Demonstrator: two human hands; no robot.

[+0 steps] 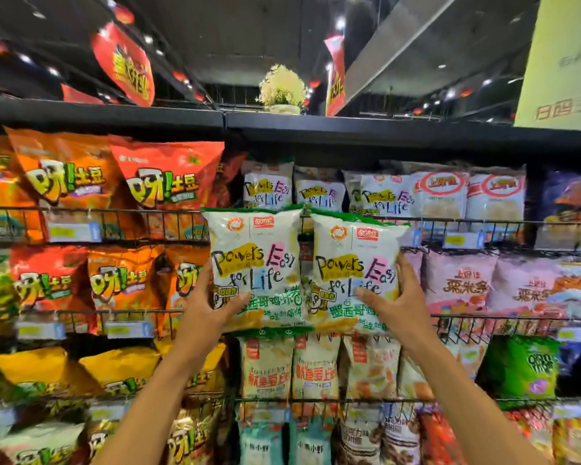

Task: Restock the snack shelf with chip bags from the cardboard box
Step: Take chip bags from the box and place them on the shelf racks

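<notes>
Head view: we see both arms raised in front of the snack shelf (349, 135), each hand holding one white chip bag with green trim. The left hand (212, 303) grips the left bag (255, 263) at its lower left corner, with the thumb across the front and the fingers wrapped round the left edge. The right hand (396, 303) grips the right bag (356, 273) the same way at its lower right, thumb on the front and fingers along the right edge. The two bags are upright and side by side, their inner edges touching or nearly so – we cannot tell which. They are held in the air in front of the wire rail (450, 226) of the top row, just below a line of matching bags (267, 186) already standing there. To the left of those are orange bags (64, 176); pink bags (457, 280) fill the row lower right, with a green bag (520, 367) below them. Price tags (73, 231) clip onto the rails. A potted plant (282, 88) sits on top of the shelf unit – red signs (125, 62) hang from the ceiling behind it.
</notes>
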